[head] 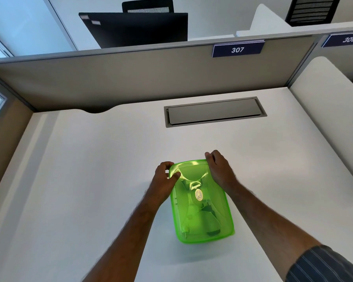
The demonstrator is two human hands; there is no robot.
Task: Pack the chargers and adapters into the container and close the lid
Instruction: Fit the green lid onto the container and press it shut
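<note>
Both hands — left (165, 176), right (218, 167) — pinch the lid's (200, 202) far corners; uneven pressing may leave the near edge unlatched — or slide the container (175, 216).

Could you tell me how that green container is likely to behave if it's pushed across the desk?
The green container is broad and sits flat on the smooth desk, so it would probably slide rather than tip. Its thin translucent plastic suggests it is light. Dark items visible inside may shift.
</note>
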